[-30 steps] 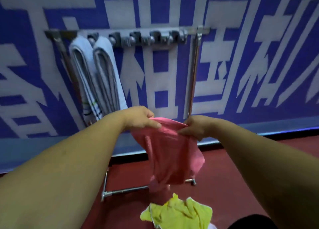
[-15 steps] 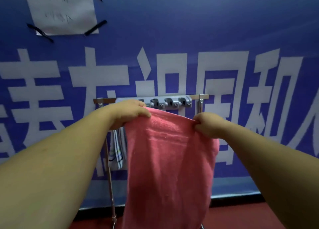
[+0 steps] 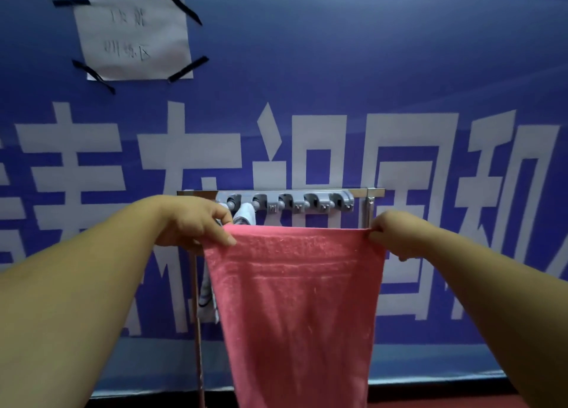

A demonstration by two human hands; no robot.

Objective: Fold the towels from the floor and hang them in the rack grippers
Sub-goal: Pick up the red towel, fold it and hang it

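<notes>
A blue banner [image 3: 368, 69] fills the background, printed with large white characters [image 3: 190, 149] across its middle. High on its left side hangs a white sheet of paper [image 3: 132, 36] with faint handwriting too blurred to read, fixed at its four corners by slanted strips of black tape [image 3: 182, 3]. Along the banner's foot runs a paler blue band [image 3: 147, 367], and below it a narrow edge of red floor [image 3: 430, 404] shows at the lower right
</notes>
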